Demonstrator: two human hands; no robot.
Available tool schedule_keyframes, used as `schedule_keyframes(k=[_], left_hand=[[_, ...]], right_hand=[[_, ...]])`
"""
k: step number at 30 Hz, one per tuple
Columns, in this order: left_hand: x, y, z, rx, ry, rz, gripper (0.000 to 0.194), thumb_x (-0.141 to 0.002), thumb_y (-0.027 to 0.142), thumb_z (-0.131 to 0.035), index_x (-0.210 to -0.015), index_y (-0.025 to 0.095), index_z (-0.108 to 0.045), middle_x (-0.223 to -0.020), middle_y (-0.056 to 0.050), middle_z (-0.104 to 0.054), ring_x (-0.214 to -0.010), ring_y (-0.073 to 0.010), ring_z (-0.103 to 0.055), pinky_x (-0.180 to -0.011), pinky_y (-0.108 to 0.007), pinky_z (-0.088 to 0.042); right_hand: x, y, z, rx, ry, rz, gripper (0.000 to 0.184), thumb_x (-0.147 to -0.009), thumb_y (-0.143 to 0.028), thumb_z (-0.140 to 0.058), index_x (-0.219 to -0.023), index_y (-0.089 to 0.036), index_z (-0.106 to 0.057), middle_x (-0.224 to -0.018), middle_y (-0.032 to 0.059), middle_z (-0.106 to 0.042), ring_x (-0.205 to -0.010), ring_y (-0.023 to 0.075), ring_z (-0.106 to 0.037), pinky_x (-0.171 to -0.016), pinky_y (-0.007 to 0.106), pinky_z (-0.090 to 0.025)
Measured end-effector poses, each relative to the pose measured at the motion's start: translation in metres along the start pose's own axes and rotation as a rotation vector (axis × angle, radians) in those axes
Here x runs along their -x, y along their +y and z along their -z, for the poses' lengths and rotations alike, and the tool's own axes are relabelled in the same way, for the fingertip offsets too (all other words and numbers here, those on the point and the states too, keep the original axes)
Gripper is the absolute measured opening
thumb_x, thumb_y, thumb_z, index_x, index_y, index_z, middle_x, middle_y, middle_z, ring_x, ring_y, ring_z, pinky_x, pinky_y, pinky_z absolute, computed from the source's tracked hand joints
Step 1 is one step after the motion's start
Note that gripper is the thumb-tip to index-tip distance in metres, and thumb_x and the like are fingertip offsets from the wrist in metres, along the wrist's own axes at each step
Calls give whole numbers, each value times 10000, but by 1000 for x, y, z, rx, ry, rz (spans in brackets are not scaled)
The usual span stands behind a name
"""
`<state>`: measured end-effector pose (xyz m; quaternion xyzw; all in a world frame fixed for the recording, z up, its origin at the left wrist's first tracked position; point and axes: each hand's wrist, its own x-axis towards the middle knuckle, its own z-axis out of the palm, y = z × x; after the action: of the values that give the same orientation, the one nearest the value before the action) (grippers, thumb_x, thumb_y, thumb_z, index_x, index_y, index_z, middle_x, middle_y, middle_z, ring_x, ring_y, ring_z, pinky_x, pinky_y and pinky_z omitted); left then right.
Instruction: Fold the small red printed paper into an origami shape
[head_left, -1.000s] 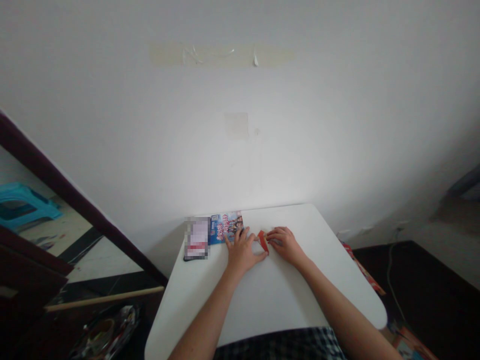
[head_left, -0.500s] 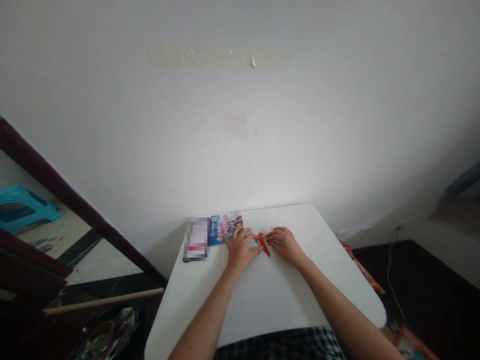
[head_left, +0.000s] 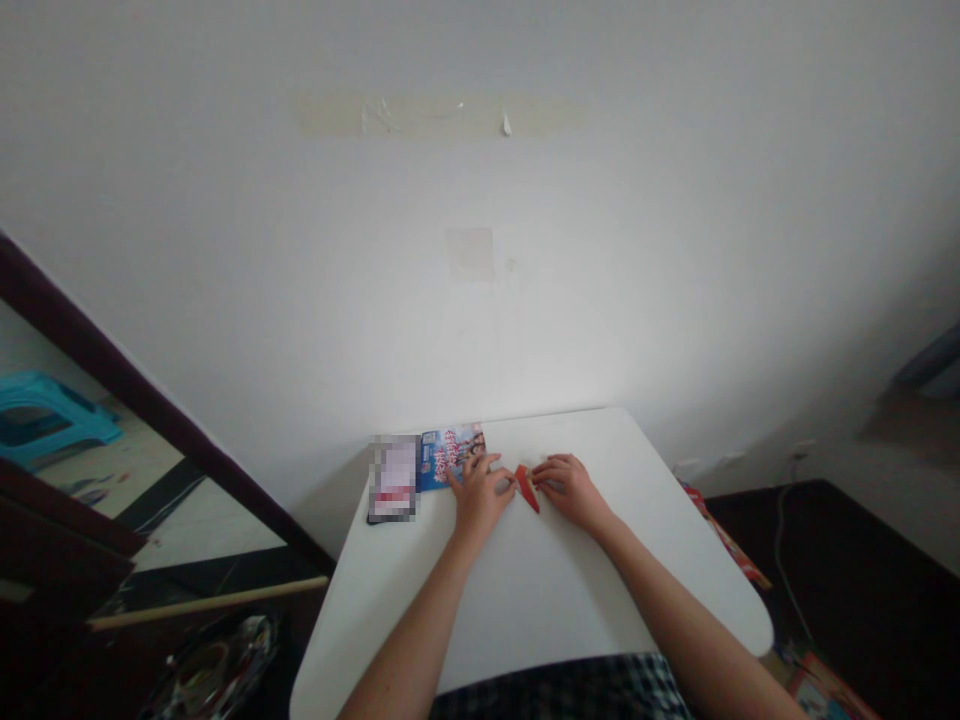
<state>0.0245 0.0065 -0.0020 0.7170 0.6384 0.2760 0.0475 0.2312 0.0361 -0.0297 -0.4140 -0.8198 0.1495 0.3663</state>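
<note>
Between my hands, a small red pointed piece that looks like folded paper lies on or just above the white table. My left hand is at its left side, thumb and index finger pinched together at the edge of the red piece. The other left fingers spread over a blue printed leaflet. My right hand pinches the right side of the red piece, its fingers curled close together. The fingertips are too small to see exactly what they grip.
A dark-edged phone-like object, its face blurred out, lies left of the leaflet. Behind the table rises a white wall. On the left are a mirror-like panel showing a blue stool and a cluttered black bag.
My left thumb has drawn back from the red piece toward the left index fingertip. The right hand has hardly moved.
</note>
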Motion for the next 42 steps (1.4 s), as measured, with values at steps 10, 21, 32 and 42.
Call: schedule_keyframes(k=[10,21,32,42], left_hand=[[0,5,7,-32,-15,6,96,-815,363,-685,-870,360,-763,-1417,26,-581,-1329,-329,-442,-1119,-760,-100],[5,9,14,-95,-38,-49,178,-795,417,-697,-965,393,-745,-1480,29,-525,-1329,-324,-459,-1140,-754,-89],[13,13,15,-101,-80,-36,389,-715,510,-748,-1081,389,-698,-1507,1,-497,-1350,-348,-410,-1153,-738,-28],[15,8,8,-120,-93,-57,581,-657,626,-748,-1165,365,-645,-1525,-34,-465,-1395,-359,-362,-1160,-727,-11]], right_hand=[[2,-2,1,7,-2,-2,173,-863,-225,-639,-955,-300,-766,-1060,21,-755,-1105,245,-610,-1014,472,-441],[1,1,-2,7,4,16,160,-855,-224,-648,-939,-294,-766,-1045,29,-757,-1093,232,-619,-1014,459,-446],[0,-1,1,-1,-5,-1,154,-857,-222,-653,-931,-294,-767,-1045,19,-757,-1102,229,-615,-1033,451,-434],[-1,-1,2,3,-18,-20,169,-845,-207,-658,-935,-299,-767,-1062,13,-753,-1112,232,-605,-1026,447,-430]])
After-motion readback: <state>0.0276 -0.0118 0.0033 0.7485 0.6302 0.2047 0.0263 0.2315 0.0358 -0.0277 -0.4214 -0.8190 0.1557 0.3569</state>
